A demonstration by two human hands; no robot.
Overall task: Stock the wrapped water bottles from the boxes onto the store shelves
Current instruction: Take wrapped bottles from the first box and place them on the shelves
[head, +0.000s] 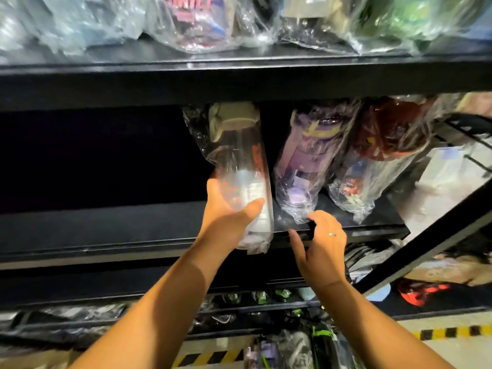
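Observation:
My left hand [228, 212] grips the lower part of a clear wrapped bottle with a beige lid [241, 166]; the bottle stands tilted at the front edge of the black middle shelf [133, 227]. My right hand [323, 242], wearing a ring, rests with fingers apart on the shelf edge, just touching the wrap of a purple wrapped bottle [306, 161]. Beside it stands a red wrapped bottle [378, 145]. The top of the beige lid is hidden under the upper shelf.
The upper shelf [239, 75] carries several wrapped bottles [191, 20]. More wrapped bottles lie below [292, 344] near the floor. A black diagonal frame bar [426, 243] runs at the right. The left half of the middle shelf is dark.

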